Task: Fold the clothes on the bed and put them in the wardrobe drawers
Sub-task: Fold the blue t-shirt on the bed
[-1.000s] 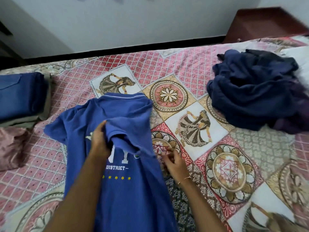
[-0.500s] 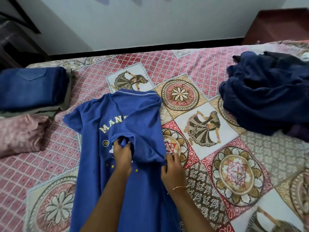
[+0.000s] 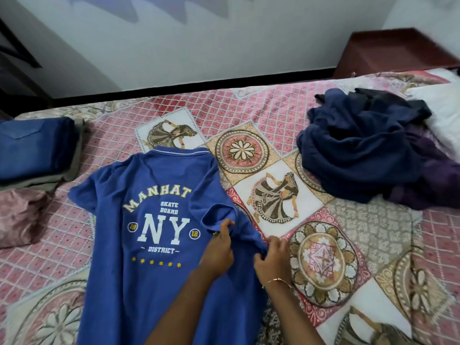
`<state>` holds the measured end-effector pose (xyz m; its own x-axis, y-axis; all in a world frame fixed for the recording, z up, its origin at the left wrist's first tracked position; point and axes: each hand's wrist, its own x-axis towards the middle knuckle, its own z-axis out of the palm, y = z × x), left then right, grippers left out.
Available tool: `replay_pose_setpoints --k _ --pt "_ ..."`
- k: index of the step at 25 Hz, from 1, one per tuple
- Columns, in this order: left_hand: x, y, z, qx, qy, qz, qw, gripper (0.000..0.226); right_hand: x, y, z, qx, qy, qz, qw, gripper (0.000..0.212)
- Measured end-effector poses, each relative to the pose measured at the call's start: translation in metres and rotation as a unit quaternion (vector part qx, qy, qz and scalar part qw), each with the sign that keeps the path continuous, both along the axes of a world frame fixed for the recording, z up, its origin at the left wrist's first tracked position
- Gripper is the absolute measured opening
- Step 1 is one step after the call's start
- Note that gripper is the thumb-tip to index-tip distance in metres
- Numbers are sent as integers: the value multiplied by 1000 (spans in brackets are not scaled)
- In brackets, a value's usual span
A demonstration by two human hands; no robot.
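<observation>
**Both hands on the folded-in sleeve of the blue shirt**

The blue polo shirt [image 3: 159, 245] lies flat on the bed [image 3: 249, 115], printed back up, collar toward the wall, its right side turned in over the body. The left hand [image 3: 219, 247] sits on the shirt and pinches the edge of the turned-in sleeve between thumb and curled fingers. The right hand [image 3: 272, 257] rests just beside it at the shirt's right edge, fingers curled round the fabric fold there; a thin bracelet [image 3: 277, 281] circles its wrist. Far left on the bed sits a stack of folded jeans [image 3: 34, 150], with a pink garment [image 3: 20, 215] in front of it. A heap of dark unfolded clothes [image 3: 368, 150] lies well apart, to the right.
</observation>
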<state>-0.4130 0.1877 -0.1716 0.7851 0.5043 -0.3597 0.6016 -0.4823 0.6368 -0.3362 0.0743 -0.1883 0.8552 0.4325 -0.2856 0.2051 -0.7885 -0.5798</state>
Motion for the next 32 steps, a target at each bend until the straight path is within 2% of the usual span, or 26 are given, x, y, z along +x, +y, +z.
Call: replay_pose_setpoints --k 2,3,5,6,8,9,11,12,14,16,17,19,21,23,25,27,29,30,32 --pt "16 -3 6 39 -30 -9 999 60 8 6 -1 7 -41 96 995 51" --pt "27 -5 10 29 -57 -9 998 61 15 9 2 15 -44 98 994 49" --pt "50 -9 17 -38 -79 -12 996 63 38 18 7 17 -14 -3 1000 30" --pt "60 -8 20 -104 -77 -11 992 66 49 20 10 3 9 -77 997 27" --pt "74 -8 23 -237 -82 -9 968 68 67 17 10 -10 57 -213 975 29" --pt "75 -9 21 -247 -85 -21 965 67 70 15 11 -6 80 -280 957 30" --pt "66 -10 18 -131 -96 -12 987 55 64 13 15 23 101 -369 923 29" --pt "55 -7 16 -58 -115 45 991 47 55 16 17 52 83 -365 926 27" --pt "28 9 8 20 -138 197 970 32 36 27 20 121 20 -264 957 21" --pt "-6 33 3 52 -122 294 947 28 13 44 20 157 -5 -127 979 19" --pt "-24 44 0 71 -118 316 939 26 1 53 18 161 -2 -61 985 20" --pt "-63 62 -2 172 -103 325 924 24 -27 74 14 146 20 58 987 23" --pt "-108 71 -9 274 -25 334 902 34 -61 95 13 118 39 174 977 20" --pt "-152 63 -15 260 71 374 887 56 -94 110 9 97 50 271 956 18" --pt "-194 50 -19 197 108 422 878 66 -131 124 5 78 62 340 935 18" --pt "-226 39 -17 146 116 455 870 57 -167 133 1 54 72 393 915 25" --pt "-248 35 -11 115 155 464 864 34 -203 137 -1 -10 42 442 896 38" --pt "-251 37 -6 105 162 475 858 28 -214 136 -1 -47 1 456 889 43" --pt "-261 41 1 100 119 511 846 26 -234 132 -2 -56 -118 451 883 51"
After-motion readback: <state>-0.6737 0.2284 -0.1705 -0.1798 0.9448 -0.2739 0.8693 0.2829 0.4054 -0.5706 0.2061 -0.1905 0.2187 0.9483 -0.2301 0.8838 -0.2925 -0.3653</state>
